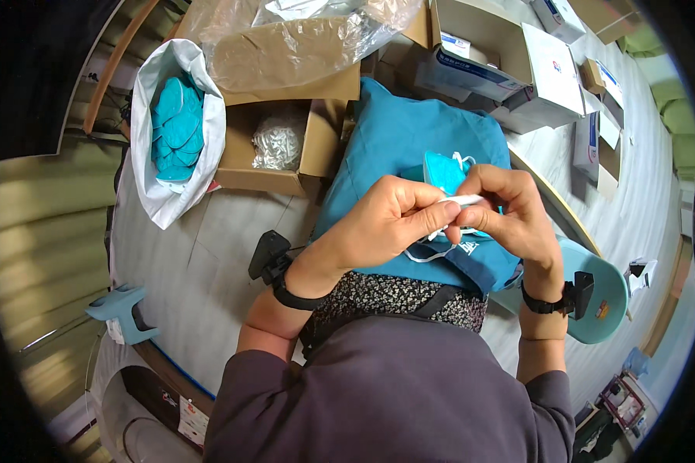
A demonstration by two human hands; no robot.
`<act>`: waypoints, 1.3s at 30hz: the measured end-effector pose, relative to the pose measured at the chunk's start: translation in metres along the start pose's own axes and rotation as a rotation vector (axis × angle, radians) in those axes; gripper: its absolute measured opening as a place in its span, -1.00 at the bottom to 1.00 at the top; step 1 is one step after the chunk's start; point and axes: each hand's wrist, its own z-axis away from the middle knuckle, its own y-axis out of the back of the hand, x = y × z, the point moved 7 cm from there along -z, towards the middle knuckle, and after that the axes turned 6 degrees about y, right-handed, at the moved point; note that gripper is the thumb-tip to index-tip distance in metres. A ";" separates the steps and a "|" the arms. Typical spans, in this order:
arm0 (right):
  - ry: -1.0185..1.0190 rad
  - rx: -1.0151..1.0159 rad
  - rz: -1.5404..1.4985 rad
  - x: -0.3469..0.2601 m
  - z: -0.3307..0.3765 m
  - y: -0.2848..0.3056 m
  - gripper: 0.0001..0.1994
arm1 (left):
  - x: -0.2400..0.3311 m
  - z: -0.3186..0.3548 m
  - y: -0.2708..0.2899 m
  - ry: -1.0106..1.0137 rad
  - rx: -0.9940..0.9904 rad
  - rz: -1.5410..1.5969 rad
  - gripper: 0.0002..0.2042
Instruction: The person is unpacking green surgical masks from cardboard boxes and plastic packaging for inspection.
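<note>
White fabric sack (pixel 170 202): gaping wide, and it's heaped with teal oval pieces (pixel 179 127).
Brown cardboard box (pixel 262 181): open right beside it, a bundle of small white pieces (pixel 279 143) inside.
White-and-blue cardboard carton (pixel 475 76): open, upper right, smaller white box (pixel 455 45) within.
Crumpled clear plastic (pixel 293 50): looming above the brown box.
Teal mask (pixel 442 171): over the teal cloth (pixel 394 127), right hand (pixel 513 212) partly blocking it.
Grip: right hand and left hand (pixel 386 224), both pinching a slim white strip (pixel 465 200).
</note>
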 end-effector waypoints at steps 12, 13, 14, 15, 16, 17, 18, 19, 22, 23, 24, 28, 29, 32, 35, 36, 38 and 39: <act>0.165 0.340 -0.405 0.005 0.020 -0.014 -0.67 | -0.033 0.001 -0.029 0.205 -0.111 0.379 -0.67; 0.203 0.376 -0.370 0.010 0.021 -0.009 -0.68 | -0.032 0.001 -0.028 0.204 -0.140 0.413 -0.69; 0.189 0.389 -0.436 0.013 0.022 -0.009 -0.67 | -0.034 0.001 -0.029 0.203 -0.141 0.423 -0.69; 0.178 0.400 -0.507 0.016 0.022 -0.010 -0.67 | -0.037 0.001 -0.030 0.202 -0.138 0.429 -0.69; 0.166 0.412 -0.578 0.018 0.021 -0.012 -0.66 | -0.041 0.000 -0.030 0.201 -0.136 0.435 -0.70; 0.178 0.427 -0.657 0.015 0.019 -0.017 -0.66 | -0.046 -0.001 -0.034 0.187 -0.173 0.481 -0.70; 0.171 0.414 -0.743 0.014 0.019 -0.018 -0.66 | -0.046 0.000 -0.037 0.205 -0.173 0.510 -0.70; 0.164 0.401 -0.829 0.012 0.019 -0.017 -0.66 | -0.046 0.001 -0.040 0.223 -0.175 0.540 -0.70; 0.070 0.428 -0.707 0.011 0.021 -0.010 -0.62 | -0.049 0.004 -0.047 0.266 -0.221 0.517 -0.69; 0.024 0.432 -0.607 0.012 0.028 -0.002 -0.61 | -0.054 0.006 -0.046 0.281 -0.262 0.506 -0.68; -0.021 0.431 -0.509 0.012 0.031 0.004 -0.61 | -0.056 0.010 -0.044 0.295 -0.299 0.493 -0.68; -0.064 0.484 -0.393 0.004 0.047 0.017 -0.59 | -0.058 0.026 -0.044 0.390 -0.366 0.402 -0.65; -0.056 0.509 -0.415 0.002 0.049 0.019 -0.59 | -0.057 0.029 -0.044 0.391 -0.377 0.398 -0.66; -0.054 0.517 -0.430 0.003 0.058 0.025 -0.60 | -0.057 0.037 -0.044 0.442 -0.420 0.403 -0.68; -0.080 0.549 -0.426 0.002 0.065 0.027 -0.61 | -0.047 0.044 -0.041 0.453 -0.437 0.334 -0.70; -0.086 0.560 -0.428 0.002 0.067 0.028 -0.61 | -0.045 0.046 -0.039 0.452 -0.443 0.308 -0.70; -0.096 0.587 -0.417 0.001 0.071 0.031 -0.61 | -0.043 0.050 -0.033 0.466 -0.429 0.184 -0.70; -0.099 0.602 -0.411 0.000 0.073 0.033 -0.61 | -0.039 0.052 -0.030 0.447 -0.422 0.110 -0.70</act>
